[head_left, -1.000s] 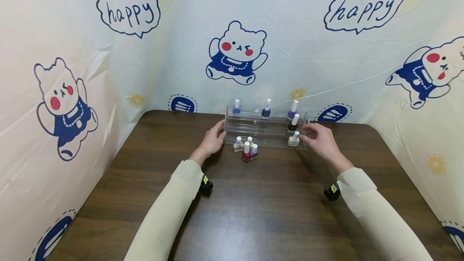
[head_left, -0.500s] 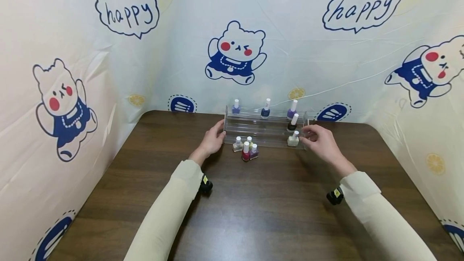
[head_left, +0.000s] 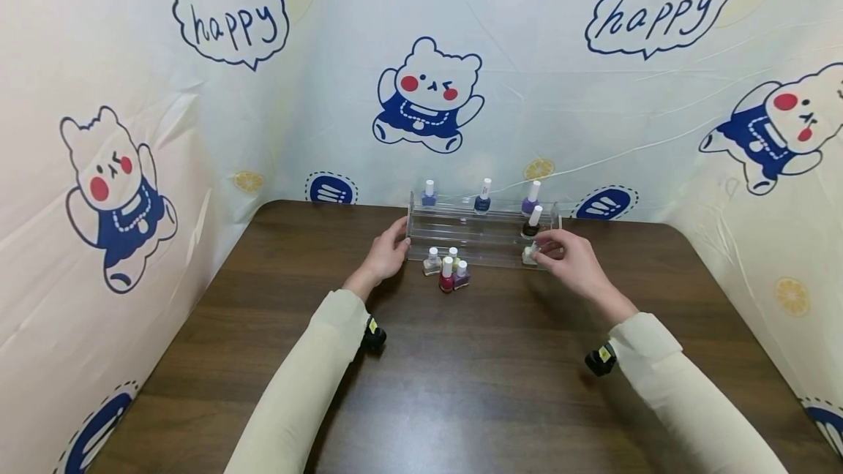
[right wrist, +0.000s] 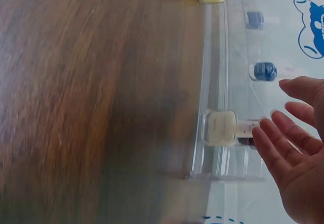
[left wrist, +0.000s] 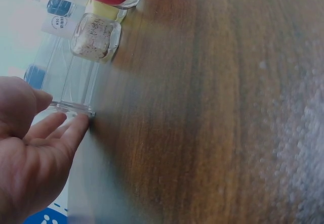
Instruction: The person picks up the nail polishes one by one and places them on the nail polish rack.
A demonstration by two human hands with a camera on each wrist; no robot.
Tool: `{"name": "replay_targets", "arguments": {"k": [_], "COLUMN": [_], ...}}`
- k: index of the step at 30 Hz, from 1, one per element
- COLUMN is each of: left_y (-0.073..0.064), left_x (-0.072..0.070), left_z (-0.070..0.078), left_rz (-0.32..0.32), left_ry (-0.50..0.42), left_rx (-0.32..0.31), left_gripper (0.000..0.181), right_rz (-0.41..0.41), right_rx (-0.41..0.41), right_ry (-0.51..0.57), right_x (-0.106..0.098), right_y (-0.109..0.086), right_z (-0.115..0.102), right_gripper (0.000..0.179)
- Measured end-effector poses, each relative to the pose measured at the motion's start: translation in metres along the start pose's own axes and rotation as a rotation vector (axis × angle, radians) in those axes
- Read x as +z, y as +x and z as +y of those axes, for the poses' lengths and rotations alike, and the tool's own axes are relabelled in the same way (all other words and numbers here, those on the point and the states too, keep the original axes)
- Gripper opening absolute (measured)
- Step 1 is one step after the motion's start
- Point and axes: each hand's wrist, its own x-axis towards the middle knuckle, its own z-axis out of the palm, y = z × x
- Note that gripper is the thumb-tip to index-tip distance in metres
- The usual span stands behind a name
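Observation:
A clear stepped rack [head_left: 461, 230] stands at the back of the table. Against its left end rests my left hand [head_left: 384, 254], fingertips touching the end panel in the left wrist view, thumb apart from them. My right hand [head_left: 571, 263] is at the pale cream nail polish [right wrist: 221, 128] on the lowest step, right end. In the right wrist view its straight fingers reach beside the white cap, with the thumb held away; the head view hides part of that bottle. A black nail polish [head_left: 530, 230] stands one step up, behind it.
The top step holds a light blue polish [head_left: 429, 200], a navy polish [head_left: 482, 204] and a violet polish [head_left: 529, 206]. Before the rack cluster a glitter polish [left wrist: 95, 36], a red polish [head_left: 446, 282], a purple polish [head_left: 462, 280] and a yellowish one. A printed curtain [head_left: 316, 93] encloses the table.
My right hand has shifted left, from the rack's right end to the cream polish, now partly covering it. The left hand, rack and other bottles have stayed put.

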Motion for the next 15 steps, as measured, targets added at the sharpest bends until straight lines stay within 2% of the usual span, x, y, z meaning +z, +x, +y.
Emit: {"name": "replay_targets", "arguments": {"k": [15], "left_y": [-0.002], "left_x": [0.0], "left_z": [0.002], "left_rz": [-0.001], "left_ry": [0.009], "left_rx": [0.0], "left_gripper": [0.055], "right_rz": [-0.058], "right_rx": [-0.013], "right_ry": [0.049], "right_x": [0.023], "right_y": [0.008], "right_z": [-0.013], "right_gripper": [0.031]}}
